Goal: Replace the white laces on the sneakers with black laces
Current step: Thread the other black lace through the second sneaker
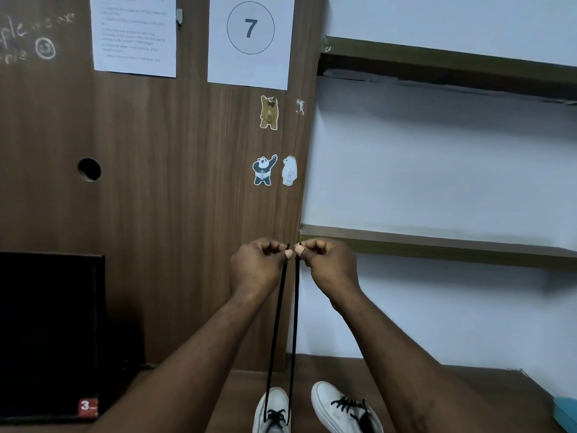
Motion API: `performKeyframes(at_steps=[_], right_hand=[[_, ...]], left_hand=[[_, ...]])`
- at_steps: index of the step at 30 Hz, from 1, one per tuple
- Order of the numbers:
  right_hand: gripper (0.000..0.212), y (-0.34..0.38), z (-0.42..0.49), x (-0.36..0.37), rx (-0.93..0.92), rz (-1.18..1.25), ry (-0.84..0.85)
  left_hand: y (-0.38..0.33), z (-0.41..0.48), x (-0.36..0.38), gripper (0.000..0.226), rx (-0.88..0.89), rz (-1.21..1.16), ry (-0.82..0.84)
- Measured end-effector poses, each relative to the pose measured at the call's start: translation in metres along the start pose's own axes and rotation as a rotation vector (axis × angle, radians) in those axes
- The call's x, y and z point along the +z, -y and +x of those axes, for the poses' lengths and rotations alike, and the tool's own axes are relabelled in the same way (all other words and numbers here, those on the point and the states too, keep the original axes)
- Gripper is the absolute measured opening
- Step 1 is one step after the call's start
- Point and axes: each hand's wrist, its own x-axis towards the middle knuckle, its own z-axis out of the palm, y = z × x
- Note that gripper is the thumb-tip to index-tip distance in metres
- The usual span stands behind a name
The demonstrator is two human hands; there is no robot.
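L hand: pinches 1 end of black lace, high above left sneaker
R hand: pinches other end, same height
Right sneaker: beside left sneaker

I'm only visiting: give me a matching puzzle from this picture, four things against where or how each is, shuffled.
1 black lace
2 sneaker on the right
3 sheet with 7
4 panda sticker

a top of the wooden panel
b ends pinched by left hand and right hand
c beside the white bear sticker
d laced in black, untouched

Pairs: 1-b, 2-d, 3-a, 4-c
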Motion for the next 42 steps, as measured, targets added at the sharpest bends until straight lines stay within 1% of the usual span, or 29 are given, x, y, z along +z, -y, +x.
performKeyframes(at_steps=[7,14,19,23,27,28,31,34,42], right_hand=[[0.007,0.007,0.005,0.006,0.005,-0.029,0.022],[0.004,0.009,0.006,0.006,0.015,0.023,0.038],[0.008,0.010,0.005,0.009,-0.008,0.039,0.057],[0.007,0.011,0.005,0.010,-0.017,0.042,0.060],[0.005,0.009,0.004,0.011,-0.033,0.038,0.070],[0.005,0.009,0.004,0.011,-0.035,0.036,0.069],[0.007,0.012,0.005,0.011,-0.039,0.020,0.080],[0.008,0.012,0.005,0.010,-0.050,0.003,0.091],[0.010,0.016,0.005,0.009,-0.020,0.156,0.113]], left_hand=[[-0.004,0.001,-0.002,0.013,-0.036,-0.049,-0.012],[-0.004,0.003,0.000,0.012,-0.003,-0.016,-0.006],[0.003,0.006,0.001,0.015,0.023,-0.001,-0.026],[0.005,0.005,0.004,0.009,0.106,0.086,-0.063],[0.005,0.003,0.003,0.005,0.132,0.158,-0.082],[0.004,0.003,0.002,0.007,0.137,0.172,-0.089],[0.002,0.004,0.001,0.024,0.168,0.181,-0.136],[0.001,0.005,0.000,0.037,0.210,0.251,-0.160],[-0.003,0.007,0.001,0.042,0.329,0.309,-0.172]])
